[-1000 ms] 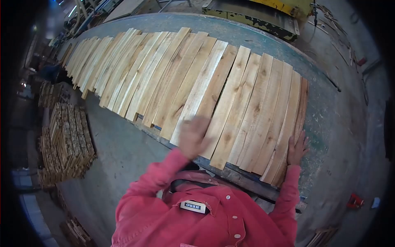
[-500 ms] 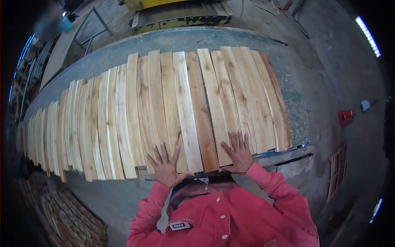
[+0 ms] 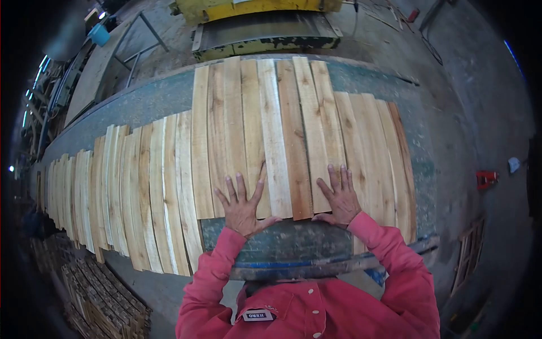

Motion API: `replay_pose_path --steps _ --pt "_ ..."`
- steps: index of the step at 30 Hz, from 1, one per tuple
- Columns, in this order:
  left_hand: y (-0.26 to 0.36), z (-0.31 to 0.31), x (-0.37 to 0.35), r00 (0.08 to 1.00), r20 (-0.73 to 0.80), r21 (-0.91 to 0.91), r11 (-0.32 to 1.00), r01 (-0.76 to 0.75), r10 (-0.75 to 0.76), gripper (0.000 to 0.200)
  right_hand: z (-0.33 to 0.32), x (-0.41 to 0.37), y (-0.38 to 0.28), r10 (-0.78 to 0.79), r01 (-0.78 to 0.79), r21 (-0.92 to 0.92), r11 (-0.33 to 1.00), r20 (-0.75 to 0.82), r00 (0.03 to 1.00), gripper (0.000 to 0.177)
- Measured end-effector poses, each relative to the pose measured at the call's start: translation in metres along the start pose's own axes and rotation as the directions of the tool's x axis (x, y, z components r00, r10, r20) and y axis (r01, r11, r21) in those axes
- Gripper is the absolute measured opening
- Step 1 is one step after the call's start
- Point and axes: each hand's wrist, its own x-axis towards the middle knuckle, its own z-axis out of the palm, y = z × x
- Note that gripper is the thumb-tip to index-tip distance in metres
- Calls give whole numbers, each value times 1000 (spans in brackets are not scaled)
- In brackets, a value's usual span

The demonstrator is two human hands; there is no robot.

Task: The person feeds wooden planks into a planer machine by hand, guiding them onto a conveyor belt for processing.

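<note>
Long wooden boards lie side by side on a green table (image 3: 293, 243). My left hand (image 3: 243, 209) is spread flat on the near ends of the middle boards, with a light board (image 3: 273, 135) to the right of its fingers. Fingers apart, my right hand (image 3: 340, 196) rests on the near end of a knotty board (image 3: 313, 130). Between my hands lies a reddish-brown board (image 3: 295, 141). The middle group of boards sits farther from me than the boards at the left (image 3: 141, 198) and those at the right (image 3: 367, 158).
A yellow machine (image 3: 259, 11) stands beyond the table. Stacked wood (image 3: 107, 294) is on the floor at lower left. A red object (image 3: 486, 179) lies on the floor at right. A blue bucket (image 3: 99, 35) is at upper left.
The middle boards and both hands on them have moved away from my body, out of line with the boards on either side. The table's near surface now shows below them.
</note>
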Motion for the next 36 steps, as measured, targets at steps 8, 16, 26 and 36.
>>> replay_pose_path --steps 8,16,26,36 --pt "-48 -7 131 998 -53 9 1000 -27 27 118 -22 119 44 18 -20 -43 999 -54 998 110" --pt "-107 -8 280 998 -69 71 997 2 3 115 -26 265 119 -31 11 -113 994 -178 983 108" --pt "-182 -4 475 991 -124 80 994 69 -59 77 -48 434 170 239 -339 -154 928 -454 859 89" --pt "-234 8 535 991 -130 88 995 53 -41 71 -18 534 189 58 -139 -124 983 -506 860 65"
